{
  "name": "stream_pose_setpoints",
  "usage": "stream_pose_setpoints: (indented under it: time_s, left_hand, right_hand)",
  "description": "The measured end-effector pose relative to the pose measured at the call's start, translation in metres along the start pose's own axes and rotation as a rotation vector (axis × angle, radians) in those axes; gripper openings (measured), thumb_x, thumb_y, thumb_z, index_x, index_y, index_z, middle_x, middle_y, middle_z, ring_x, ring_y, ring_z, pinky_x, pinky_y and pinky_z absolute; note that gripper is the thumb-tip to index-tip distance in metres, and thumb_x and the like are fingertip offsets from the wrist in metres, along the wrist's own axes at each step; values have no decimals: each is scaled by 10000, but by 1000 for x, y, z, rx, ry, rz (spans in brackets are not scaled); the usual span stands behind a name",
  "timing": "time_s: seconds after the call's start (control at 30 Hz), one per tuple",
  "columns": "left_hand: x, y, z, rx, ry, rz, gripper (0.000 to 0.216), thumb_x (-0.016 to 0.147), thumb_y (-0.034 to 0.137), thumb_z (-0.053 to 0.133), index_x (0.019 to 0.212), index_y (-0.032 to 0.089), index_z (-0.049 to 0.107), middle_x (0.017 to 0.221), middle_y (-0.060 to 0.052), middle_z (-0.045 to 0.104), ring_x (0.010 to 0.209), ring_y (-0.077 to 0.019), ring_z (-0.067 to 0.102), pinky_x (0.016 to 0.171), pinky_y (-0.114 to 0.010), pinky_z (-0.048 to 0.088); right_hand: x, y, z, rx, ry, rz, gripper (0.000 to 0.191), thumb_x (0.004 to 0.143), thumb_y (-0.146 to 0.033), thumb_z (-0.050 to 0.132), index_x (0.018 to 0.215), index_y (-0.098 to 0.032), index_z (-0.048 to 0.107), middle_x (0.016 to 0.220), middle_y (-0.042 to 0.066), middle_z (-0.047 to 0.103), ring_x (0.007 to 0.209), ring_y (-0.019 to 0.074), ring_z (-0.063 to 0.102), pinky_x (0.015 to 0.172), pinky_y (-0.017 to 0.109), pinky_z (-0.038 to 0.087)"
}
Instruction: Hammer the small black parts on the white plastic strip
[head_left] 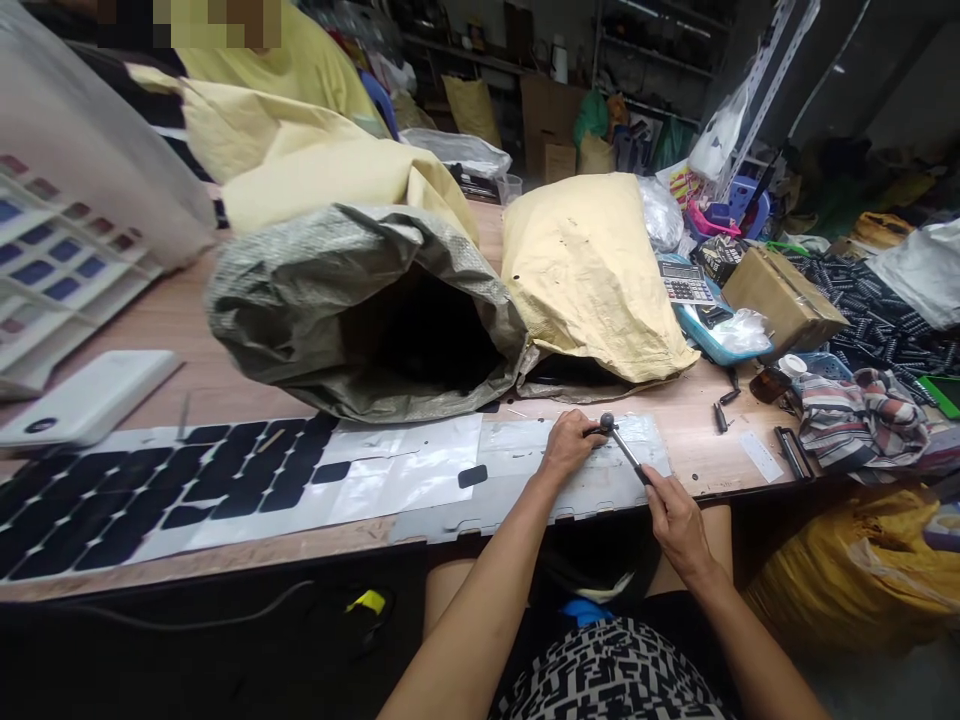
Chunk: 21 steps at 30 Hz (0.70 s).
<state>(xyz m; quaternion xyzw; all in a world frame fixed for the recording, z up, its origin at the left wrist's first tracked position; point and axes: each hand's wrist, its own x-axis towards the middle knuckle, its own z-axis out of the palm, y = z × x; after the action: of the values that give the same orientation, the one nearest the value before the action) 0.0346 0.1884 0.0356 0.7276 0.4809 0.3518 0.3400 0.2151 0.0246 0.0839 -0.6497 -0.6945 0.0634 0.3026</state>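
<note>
Over the grey sheet (604, 486), the left hand (568, 446) pinches a small dark piece (596, 431) beside the ball-headed rod (628, 452) the right hand (674, 513) grips; a loose pinch could let the piece slip

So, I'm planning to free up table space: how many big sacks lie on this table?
2. The grey-mouthed sack lies beyond the left hand, to its left; the cream sack lies beside it, straight beyond that hand. More could be hidden behind them.
</note>
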Motion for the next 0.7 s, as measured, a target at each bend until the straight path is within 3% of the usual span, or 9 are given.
stream_pose_setpoints:
  time_s: [0.1,0.27,0.33,0.5,0.7]
  left_hand:
    - [1,-2,2,-6,12,4,122,755,239,761,873,252,784,812,-17,597,904,-195,550,846,-333,459]
    - [-2,0,2,46,14,16,132,789,276,725,907,240,770,833,-27,598,923,-214,558,845,-346,463]
    - [-3,3,1,79,11,27,141,812,297,699,925,235,758,850,-33,601,932,-224,559,848,-354,458]
    - [-6,7,-1,144,-7,61,172,869,336,641,958,215,726,897,-44,607,938,-228,549,857,-361,439]
    - [-6,4,0,150,-20,64,201,913,359,577,952,220,717,890,-37,604,923,-216,543,845,-353,431]
  right_hand:
    - [9,11,-4,-74,76,31,393,1004,-305,396,1339,-233,588,1103,83,680,1014,197,652,886,311,527]
    - [24,35,-11,-430,118,126,374,993,-334,418,1293,-246,624,990,67,651,760,163,603,638,264,432]
    - [27,44,-9,-548,120,114,365,990,-328,423,1278,-248,634,936,58,620,704,145,552,605,259,371]
    - [25,53,4,-663,180,70,361,990,-279,420,1285,-258,628,911,62,580,733,160,482,675,287,343]
    - [23,54,10,-613,166,84,351,963,-272,453,1258,-264,644,894,84,559,843,219,442,739,327,348]
